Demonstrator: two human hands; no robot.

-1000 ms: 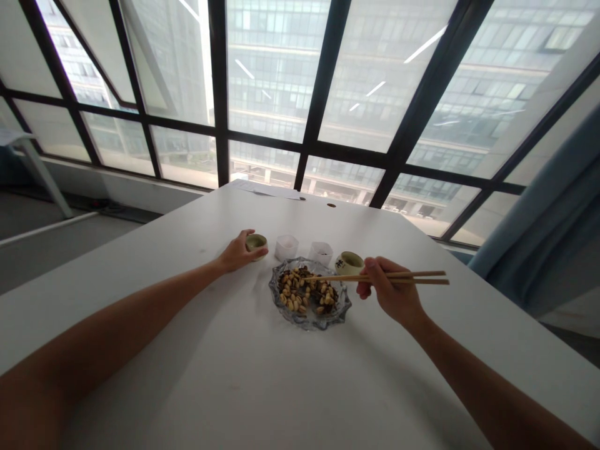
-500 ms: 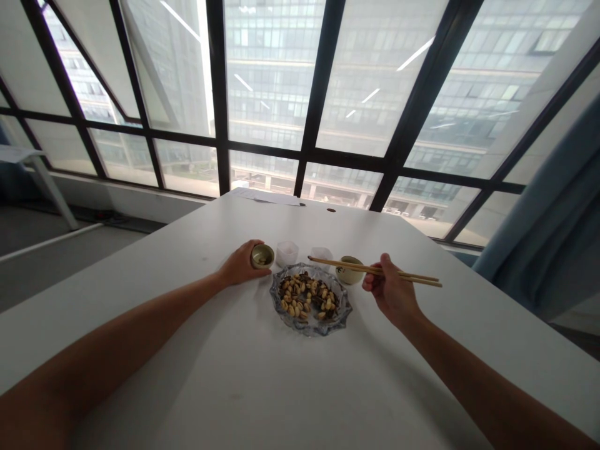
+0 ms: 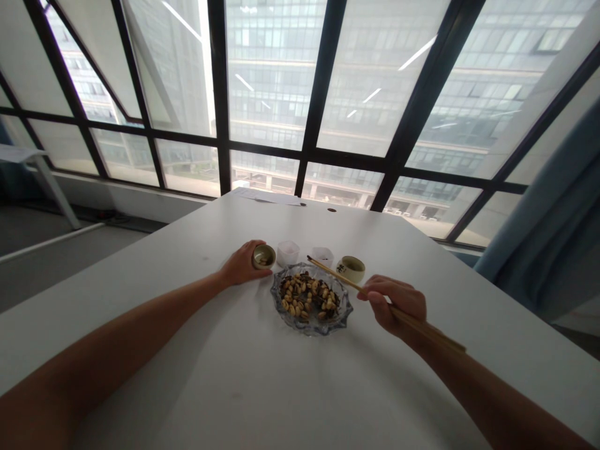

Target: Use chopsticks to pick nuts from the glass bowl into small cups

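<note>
My left hand (image 3: 241, 264) is closed round a small olive-green cup (image 3: 264, 257), with a few small bits at the bottom. A pair of wooden chopsticks (image 3: 334, 273) is gripped in my right hand (image 3: 396, 301), the thick ends running back over the wrist. Their dark tips, with perhaps a seed between them, hover above the far rim of a scalloped glass bowl (image 3: 315, 331). Pistachio-like nuts (image 3: 296, 301) and dark seeds fill that bowl. Just behind it stand two translucent white cups, the left cup (image 3: 287, 253) and the right cup (image 3: 323, 256), the latter with dark bits.
A second olive cup (image 3: 350, 269) with dark characters stands right of the white cups, beyond my right hand. Paper sheets (image 3: 267, 197) lie at the far edge of the white table (image 3: 262, 381). Tall windows rise behind, and a blue curtain (image 3: 539, 231) hangs at right.
My right hand has turned and dropped lower, so the chopsticks' rear ends have swung down towards the forearm. Their tips stay in about the same place. My left hand holds still with the cup.
</note>
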